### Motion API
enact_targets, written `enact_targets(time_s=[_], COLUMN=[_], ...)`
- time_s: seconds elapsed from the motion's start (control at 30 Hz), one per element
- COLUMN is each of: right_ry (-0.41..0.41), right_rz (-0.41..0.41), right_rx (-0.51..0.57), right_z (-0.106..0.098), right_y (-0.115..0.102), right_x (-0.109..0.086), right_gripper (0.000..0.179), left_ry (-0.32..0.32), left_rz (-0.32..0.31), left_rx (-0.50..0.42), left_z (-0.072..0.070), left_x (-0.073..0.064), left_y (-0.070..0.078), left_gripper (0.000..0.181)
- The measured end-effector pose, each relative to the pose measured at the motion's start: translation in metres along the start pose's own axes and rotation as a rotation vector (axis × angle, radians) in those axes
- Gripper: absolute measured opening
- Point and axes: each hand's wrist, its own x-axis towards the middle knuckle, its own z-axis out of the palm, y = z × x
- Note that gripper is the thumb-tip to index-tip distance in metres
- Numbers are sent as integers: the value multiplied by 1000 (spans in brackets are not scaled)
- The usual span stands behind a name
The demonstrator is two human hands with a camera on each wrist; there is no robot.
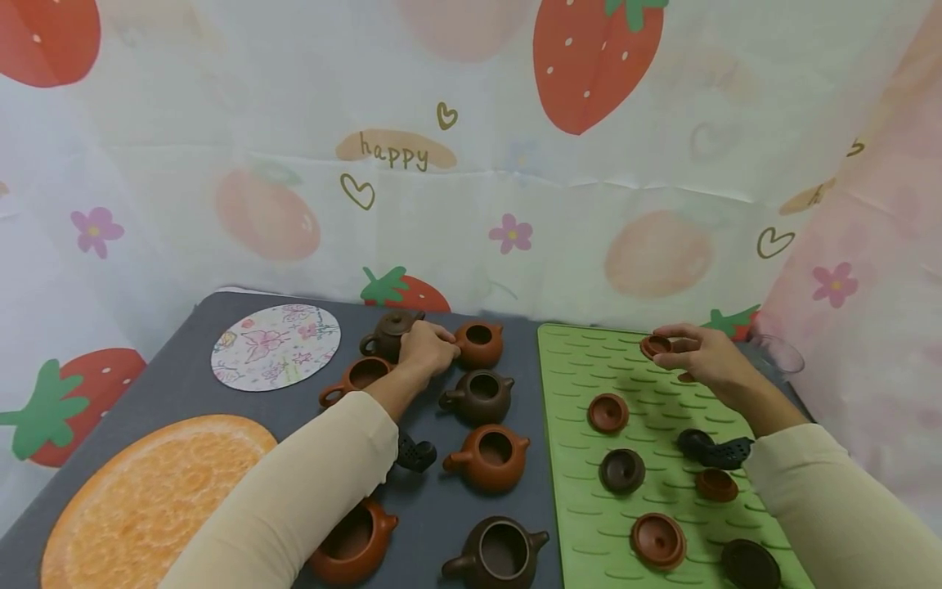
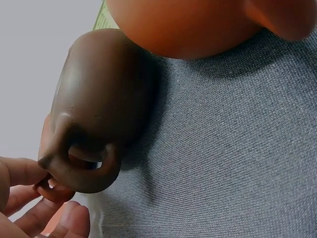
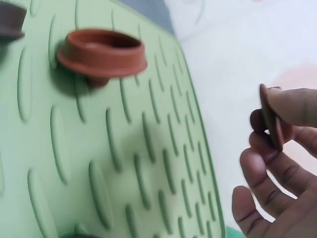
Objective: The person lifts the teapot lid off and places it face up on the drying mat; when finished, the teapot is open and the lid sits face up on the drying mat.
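Note:
At the far end of the middle row, my left hand (image 1: 425, 350) pinches the handle (image 2: 55, 192) of a reddish-brown clay teapot (image 1: 482, 358), which has no lid on. In the left wrist view a dark brown teapot (image 2: 101, 84) hides most of that pot. My right hand (image 1: 702, 360) holds a small reddish-brown teapot lid (image 1: 655, 346) between thumb and fingers, raised over the far right of a green ridged mat (image 1: 562, 458). Seen edge-on in the right wrist view, the lid (image 3: 271, 119) has its knob facing left.
Several lidless teapots (image 1: 495, 474) stand on the grey cloth; a dark lidded teapot (image 1: 386, 334) is beside my left hand. Several lids (image 1: 607, 414) lie on the mat. Left are a round patterned mat (image 1: 275, 348) and an orange one (image 1: 162, 491). A printed curtain (image 1: 471, 204) closes the back.

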Motion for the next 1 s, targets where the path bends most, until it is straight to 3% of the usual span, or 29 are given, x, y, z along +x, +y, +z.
enact_targets(time_s=[0.17, 0.63, 1.0], right_ry=[-24, -68, -74], right_rz=[46, 124, 124], right_rx=[-67, -96, -139], right_z=[-2, -3, -1], right_y=[10, 35, 50], right_x=[-2, -1, -1], right_gripper=[58, 60, 53], left_ry=[0, -1, 3], left_rz=[-3, -1, 3], left_rx=[-2, -2, 4], left_z=[0, 0, -1], left_x=[-1, -1, -1], left_y=[0, 1, 1], left_gripper=[5, 6, 6])
